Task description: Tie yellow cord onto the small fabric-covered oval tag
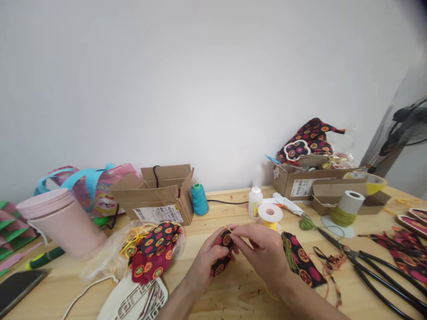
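Observation:
My left hand [207,258] is closed round a small black fabric piece with red and orange dots [223,254], held just above the wooden table [240,293]. My right hand [263,249] pinches something thin at the top of that piece, where a bit of yellow thread [228,229] shows. Both hands meet at the table's middle. A pile of the same patterned fabric [154,250] lies to the left, on clear plastic with yellow cord. Another patterned strip with green tassel threads [302,260] lies right of my right hand.
Black scissors [367,264] lie at the right. Behind the hands stand a glue bottle [255,201], a yellow thread spool [271,215], a teal spool [199,199], an olive spool [347,208] and cardboard boxes [160,195]. A pink tub [63,222] and a phone [18,286] are left.

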Available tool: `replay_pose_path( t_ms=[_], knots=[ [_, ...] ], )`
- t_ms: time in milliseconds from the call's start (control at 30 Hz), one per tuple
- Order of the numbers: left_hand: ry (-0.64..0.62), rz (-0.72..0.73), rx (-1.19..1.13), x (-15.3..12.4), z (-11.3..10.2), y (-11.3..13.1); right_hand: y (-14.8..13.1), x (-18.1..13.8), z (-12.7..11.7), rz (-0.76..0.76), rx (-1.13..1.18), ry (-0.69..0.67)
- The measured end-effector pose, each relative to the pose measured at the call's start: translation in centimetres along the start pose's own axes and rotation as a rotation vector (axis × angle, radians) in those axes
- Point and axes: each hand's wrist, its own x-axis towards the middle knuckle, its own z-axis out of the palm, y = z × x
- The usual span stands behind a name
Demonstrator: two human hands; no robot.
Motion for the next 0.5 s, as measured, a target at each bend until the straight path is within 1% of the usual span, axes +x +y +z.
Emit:
replay_pose_path(
  t_ms=[100,200,267,400,500],
  knots=[
    [-0.046,0.023,0.151,0.09,-0.2,-0.12,0.19,-0.09,0.14,0.129,0.019,-0.02],
    [-0.068,0.088,0.36,0.08,-0.02,0.13,0.27,-0.03,0.22,0.256,0.094,-0.074],
    [-0.068,0.125,0.477,-0.01,0.25,0.37,0.29,0.12,0.22,0.297,0.106,-0.12],
    [-0.046,0.149,0.671,-0.22,0.56,0.59,0.51,0.44,0.31,0.373,0.115,-0.251],
    [0.002,0.181,0.8,-0.25,0.41,0.56,0.91,0.51,0.65,0.496,0.314,-0.303]
  ],
)
